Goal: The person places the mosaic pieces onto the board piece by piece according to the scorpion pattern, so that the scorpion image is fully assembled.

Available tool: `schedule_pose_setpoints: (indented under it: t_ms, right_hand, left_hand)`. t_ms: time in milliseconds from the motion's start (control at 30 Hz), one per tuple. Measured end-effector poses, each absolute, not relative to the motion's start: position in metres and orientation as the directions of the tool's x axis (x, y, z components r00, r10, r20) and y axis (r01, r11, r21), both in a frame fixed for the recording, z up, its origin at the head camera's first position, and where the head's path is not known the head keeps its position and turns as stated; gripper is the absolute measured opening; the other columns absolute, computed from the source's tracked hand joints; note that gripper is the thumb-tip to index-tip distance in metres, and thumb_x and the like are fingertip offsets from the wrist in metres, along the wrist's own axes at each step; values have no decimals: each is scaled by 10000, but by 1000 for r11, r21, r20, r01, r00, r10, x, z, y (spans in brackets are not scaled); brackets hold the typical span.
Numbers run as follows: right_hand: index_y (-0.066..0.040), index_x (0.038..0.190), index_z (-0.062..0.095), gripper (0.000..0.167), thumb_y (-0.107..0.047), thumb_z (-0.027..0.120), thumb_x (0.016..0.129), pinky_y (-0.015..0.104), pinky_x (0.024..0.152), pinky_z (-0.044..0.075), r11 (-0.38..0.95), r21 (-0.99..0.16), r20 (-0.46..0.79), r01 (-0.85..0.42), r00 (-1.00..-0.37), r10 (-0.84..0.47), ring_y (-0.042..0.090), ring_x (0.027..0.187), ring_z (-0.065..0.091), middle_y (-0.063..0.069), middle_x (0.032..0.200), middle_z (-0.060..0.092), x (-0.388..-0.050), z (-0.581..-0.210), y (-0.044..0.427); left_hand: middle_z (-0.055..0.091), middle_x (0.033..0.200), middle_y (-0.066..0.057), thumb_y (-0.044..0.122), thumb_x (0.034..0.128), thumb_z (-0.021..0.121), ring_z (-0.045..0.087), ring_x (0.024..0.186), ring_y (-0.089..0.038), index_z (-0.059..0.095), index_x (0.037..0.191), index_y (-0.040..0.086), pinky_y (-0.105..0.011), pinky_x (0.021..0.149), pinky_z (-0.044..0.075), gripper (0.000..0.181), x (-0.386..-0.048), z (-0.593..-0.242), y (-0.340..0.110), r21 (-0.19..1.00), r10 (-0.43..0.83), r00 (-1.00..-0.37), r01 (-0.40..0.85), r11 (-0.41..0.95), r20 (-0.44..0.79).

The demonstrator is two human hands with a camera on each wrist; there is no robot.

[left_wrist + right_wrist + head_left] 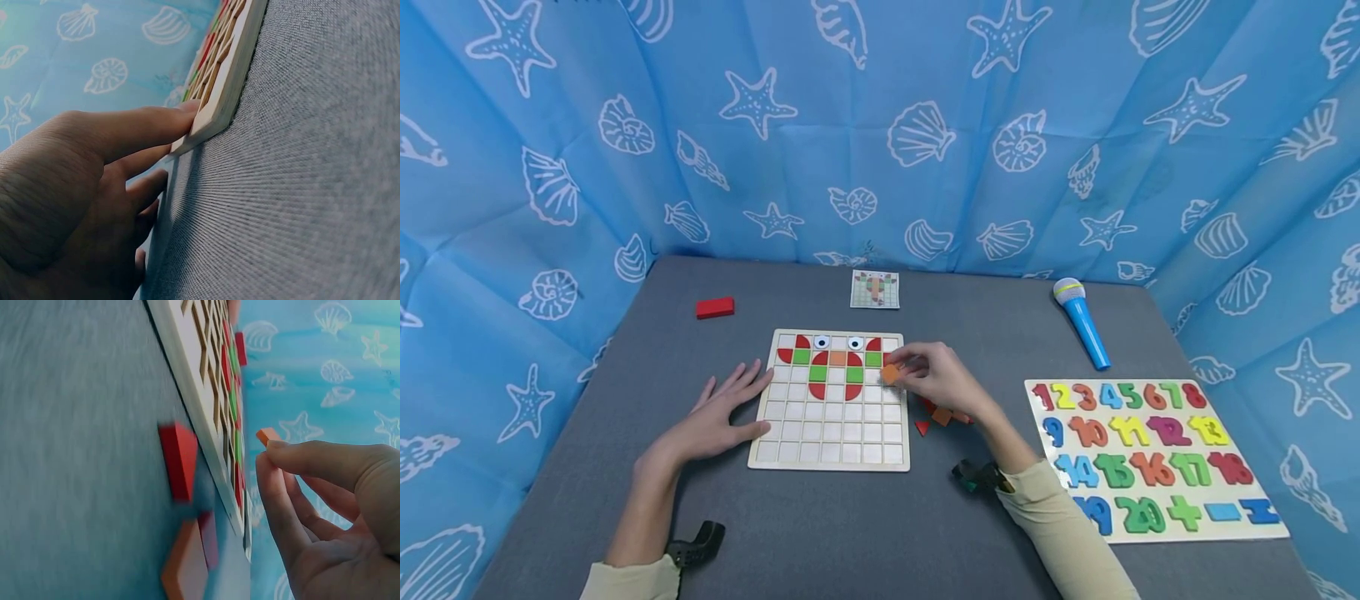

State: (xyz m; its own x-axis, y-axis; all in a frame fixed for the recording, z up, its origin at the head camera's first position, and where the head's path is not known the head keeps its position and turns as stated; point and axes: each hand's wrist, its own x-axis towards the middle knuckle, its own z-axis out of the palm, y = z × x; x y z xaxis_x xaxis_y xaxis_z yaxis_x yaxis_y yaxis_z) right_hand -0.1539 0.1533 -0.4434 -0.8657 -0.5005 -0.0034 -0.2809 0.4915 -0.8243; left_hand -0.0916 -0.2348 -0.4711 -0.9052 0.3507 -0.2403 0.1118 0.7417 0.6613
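Observation:
A wooden grid board [790, 454] lies on the grey table, its upper rows partly filled with red, green and orange pieces and two eye pieces. My left hand [711, 421] rests at the board's left side, fingers extended; in the left wrist view the thumb [150, 128] touches the board's edge. Above the right part of the board, my right hand [942, 379] pinches an orange square block [890, 374] between thumb and fingertips. The right wrist view shows that orange block [267, 435] held clear of the board.
Loose red and orange pieces [942, 415] lie right of the board. A pattern card [875, 290] sits behind it, with a red block [715, 308] at back left. To the right are a toy microphone [1082, 325] and a number puzzle board [1131, 450].

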Motion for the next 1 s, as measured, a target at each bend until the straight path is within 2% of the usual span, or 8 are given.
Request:
schedule_pose_setpoints:
  t_ms: [300,500,733,867,1000]
  right_hand:
    - [-3,1211,774,277,-61,824,944,213,808,608,509,-815,-44,-278,-846,-531,110,880,727,128,1033,801,-156,-447,118]
    - [1,1148,768,254,-95,854,930,204,761,578,531,-780,-32,-332,-826,-563,72,805,686,97,950,779,-162,-446,93]
    - [-4,1083,759,226,-123,868,926,204,704,531,608,-698,-29,-378,-834,-551,67,741,646,72,868,753,-168,-443,71]
    - [-7,1077,767,220,-117,873,919,228,724,543,648,-645,-23,-405,-838,-545,78,748,650,67,858,761,-168,-442,64]
    - [-3,1089,769,219,-93,868,916,255,745,559,653,-639,-25,-406,-838,-545,94,755,656,68,860,763,-167,-442,62]
  left_hand:
    - [166,1819,-233,458,1003,740,21,1696,-520,306,1721,144,-776,1303,-102,897,-92,-472,-236,668,352,-905,111,736,-238]
    - [167,1820,-227,475,996,744,20,1698,-515,305,1722,152,-776,1304,-102,908,-92,-473,-236,664,349,-906,108,740,-242]
    - [168,1821,-224,474,996,745,21,1699,-513,302,1724,155,-778,1302,-102,910,-92,-473,-236,666,350,-906,110,738,-239]
    - [168,1822,-222,473,994,747,21,1699,-510,301,1724,157,-777,1303,-102,913,-92,-472,-235,669,351,-905,108,736,-241]
    - [169,1823,-219,471,994,747,23,1700,-509,301,1724,158,-776,1304,-100,911,-92,-472,-236,670,351,-905,107,735,-241]
